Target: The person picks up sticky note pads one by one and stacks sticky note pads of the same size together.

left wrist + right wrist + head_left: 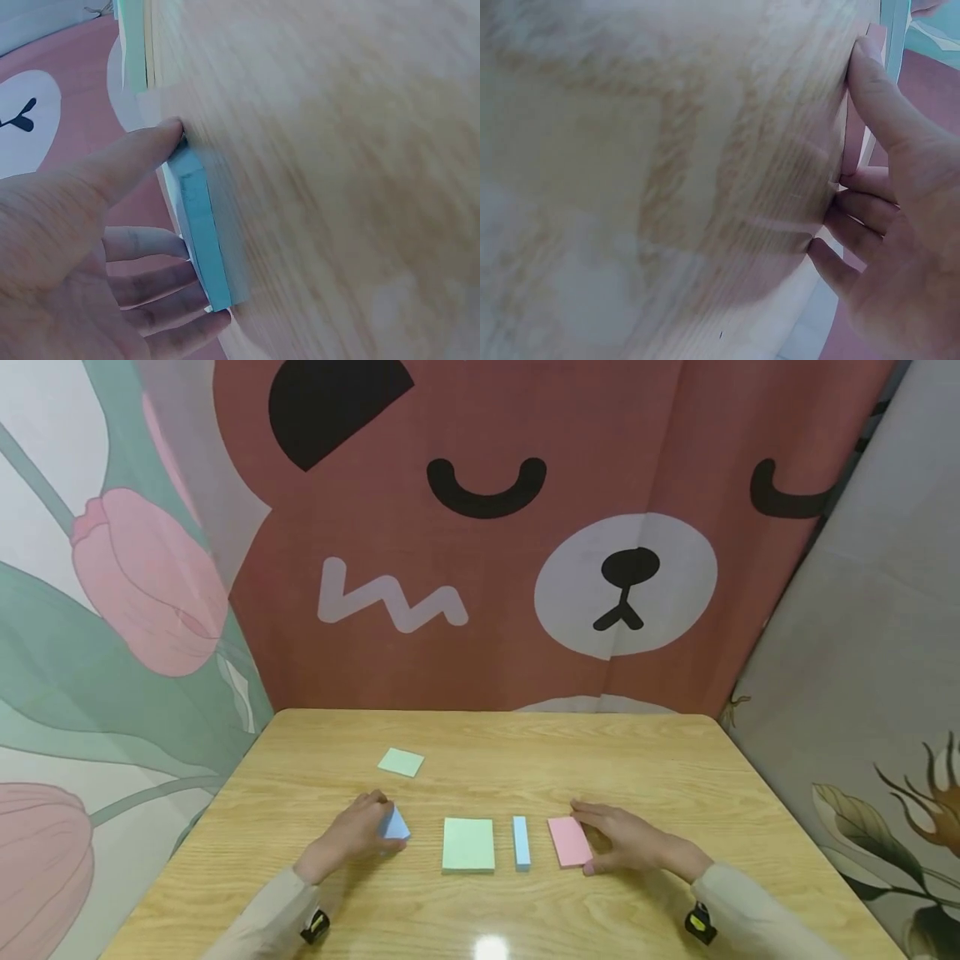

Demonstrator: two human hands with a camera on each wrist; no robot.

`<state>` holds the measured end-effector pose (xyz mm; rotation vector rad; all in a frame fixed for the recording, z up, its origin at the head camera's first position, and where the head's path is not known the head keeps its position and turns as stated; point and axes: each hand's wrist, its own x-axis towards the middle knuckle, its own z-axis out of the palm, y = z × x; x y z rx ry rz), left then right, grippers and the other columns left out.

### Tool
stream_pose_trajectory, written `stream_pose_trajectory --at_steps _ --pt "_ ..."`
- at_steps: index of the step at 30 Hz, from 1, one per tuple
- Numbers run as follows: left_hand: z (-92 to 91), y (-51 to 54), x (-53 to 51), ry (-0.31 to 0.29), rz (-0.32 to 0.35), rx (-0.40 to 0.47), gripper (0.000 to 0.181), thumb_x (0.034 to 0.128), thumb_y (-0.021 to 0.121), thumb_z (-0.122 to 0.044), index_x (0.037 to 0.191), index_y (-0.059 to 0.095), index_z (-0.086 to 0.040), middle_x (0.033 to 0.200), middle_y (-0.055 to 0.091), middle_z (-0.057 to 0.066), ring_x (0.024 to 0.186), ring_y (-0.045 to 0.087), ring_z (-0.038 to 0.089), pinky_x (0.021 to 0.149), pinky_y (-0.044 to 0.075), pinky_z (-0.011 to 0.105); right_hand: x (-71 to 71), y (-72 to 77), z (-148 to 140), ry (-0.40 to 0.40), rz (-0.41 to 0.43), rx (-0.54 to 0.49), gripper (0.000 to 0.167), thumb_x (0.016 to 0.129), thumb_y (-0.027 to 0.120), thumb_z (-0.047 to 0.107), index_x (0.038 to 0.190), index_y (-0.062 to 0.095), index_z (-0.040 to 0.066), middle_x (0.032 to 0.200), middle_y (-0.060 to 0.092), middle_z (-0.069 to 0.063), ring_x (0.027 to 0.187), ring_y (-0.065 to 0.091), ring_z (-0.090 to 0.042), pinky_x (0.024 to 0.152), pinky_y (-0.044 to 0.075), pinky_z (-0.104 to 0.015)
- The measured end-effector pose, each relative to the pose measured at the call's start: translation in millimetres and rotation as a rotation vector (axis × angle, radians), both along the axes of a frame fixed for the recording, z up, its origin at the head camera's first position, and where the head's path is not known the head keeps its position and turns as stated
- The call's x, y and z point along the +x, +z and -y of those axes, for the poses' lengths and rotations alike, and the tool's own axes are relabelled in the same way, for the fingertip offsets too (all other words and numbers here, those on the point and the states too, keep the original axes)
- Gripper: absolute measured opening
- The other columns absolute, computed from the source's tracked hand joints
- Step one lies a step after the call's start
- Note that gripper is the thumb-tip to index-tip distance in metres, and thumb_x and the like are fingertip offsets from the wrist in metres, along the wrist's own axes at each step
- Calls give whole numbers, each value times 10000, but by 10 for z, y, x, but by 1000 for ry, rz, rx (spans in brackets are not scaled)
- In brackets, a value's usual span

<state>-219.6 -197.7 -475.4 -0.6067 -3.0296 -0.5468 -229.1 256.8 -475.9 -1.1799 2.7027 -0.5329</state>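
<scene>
My left hand point(358, 828) grips a blue sticky-note pad point(394, 827) on the left of the table, partly hidden by the fingers. In the left wrist view, the thumb meets one end of the blue pad's edge, with the fingers along its far side and other end. A pink sticky-note pad point(568, 842) lies flat on the right. My right hand point(628, 839) holds it at its right side, thumb at the near corner and index finger at the far corner. The right wrist view shows the pink edge point(853, 139) between thumb and index finger.
Between the hands lie a square light-green pad point(468, 845) and a narrow blue pad point(521, 843). A smaller light-green pad point(401, 762) lies farther back on the wooden table point(637, 760). Printed cloths hang behind and at both sides.
</scene>
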Motion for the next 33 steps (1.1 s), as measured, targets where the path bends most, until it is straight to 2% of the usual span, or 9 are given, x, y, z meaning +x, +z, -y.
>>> stream_pose_trajectory --at_steps 8,13,17,24,29,33 --pt "-52 1 -1 -18 -50 -27 571 764 859 -287 1083 653 140 1112 609 232 924 550 315 768 528 433 -14 -15 -16 -17 0 14 855 833 745 511 1384 492 -93 1482 390 -290 1331 411 -447 1037 361 -595" --pt "-83 -32 -14 -31 -103 -77 508 743 847 -285 982 662 124 966 608 180 814 522 260 689 519 397 -14 -22 -31 -17 15 15 861 835 740 516 1393 484 -88 1487 384 -287 1336 408 -441 1038 361 -595" --pt "-90 -54 -23 -9 -113 -99 502 699 836 -281 948 654 115 860 564 128 771 498 240 647 519 386 -23 -15 -17 -11 29 17 869 841 727 522 1402 472 -91 1497 369 -287 1341 401 -440 1039 359 -596" --pt "-83 -58 -29 3 -107 -100 551 685 815 -288 1012 644 121 890 569 135 785 494 236 637 515 387 -31 8 3 -2 16 31 875 835 728 522 1394 473 -101 1487 372 -303 1329 405 -462 1028 363 -606" --pt "-77 -70 -34 3 -109 -109 636 717 805 -315 1168 623 94 980 601 164 822 513 254 640 504 388 -33 12 0 18 -19 33 857 829 737 518 1368 499 -104 1459 400 -321 1296 432 -483 999 385 -617" --pt "-64 -85 -23 1 -122 -91 689 719 820 -309 1268 593 40 1015 605 178 836 528 267 626 502 381 -35 9 2 24 -13 18 847 834 734 514 1367 502 -102 1454 403 -325 1288 436 -490 990 390 -622"
